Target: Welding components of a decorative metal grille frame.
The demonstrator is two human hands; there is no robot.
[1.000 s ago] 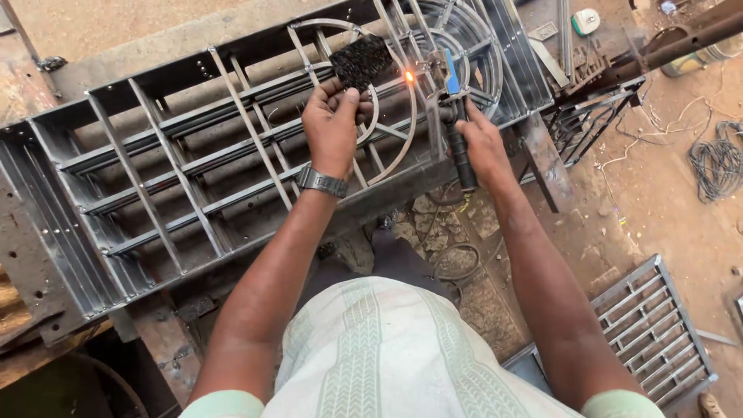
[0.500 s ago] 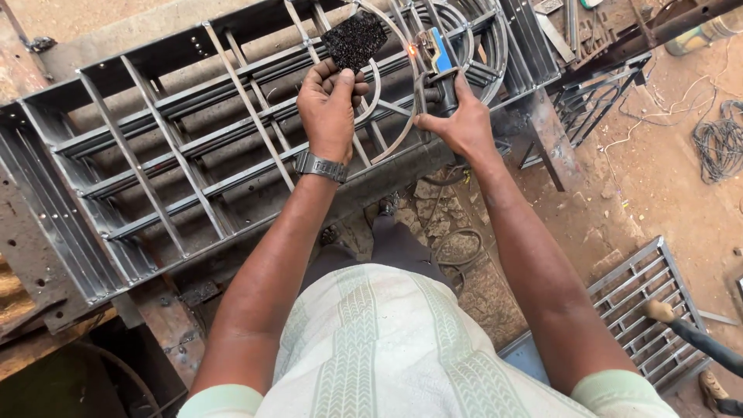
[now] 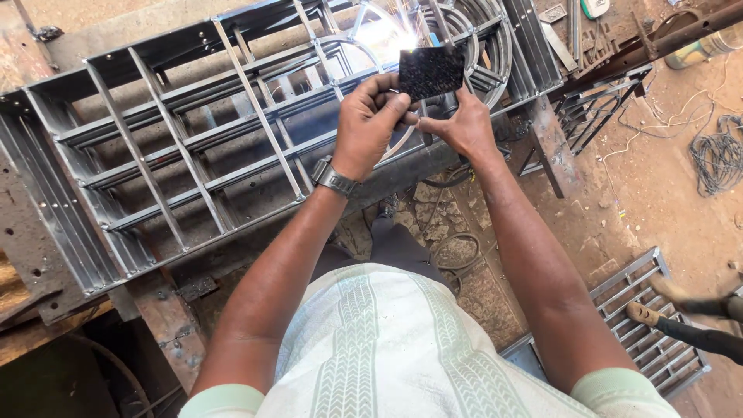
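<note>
My left hand (image 3: 371, 124), with a wristwatch (image 3: 333, 176) on it, holds a dark square glass plate (image 3: 429, 71) up over a steel window grille (image 3: 193, 155) that has curved rings at its right end. A bright welding arc (image 3: 385, 35) glows on the grille just left of the plate. My right hand (image 3: 467, 128) is closed right below the plate, thumb by its lower edge. It seems to grip a welding electrode holder; only a blue bit (image 3: 437, 36) shows above the plate.
A smaller metal grille (image 3: 619, 298) lies on the dirt at the lower right, with another person's sandalled feet (image 3: 658, 303) on it. A rusty frame (image 3: 611, 85), a wire coil (image 3: 716, 155) and a can (image 3: 700, 48) are at the right.
The arc, out half a second ago, is burning again. Both hands have come together near the rings, and the dark plate now sits above my right hand.
</note>
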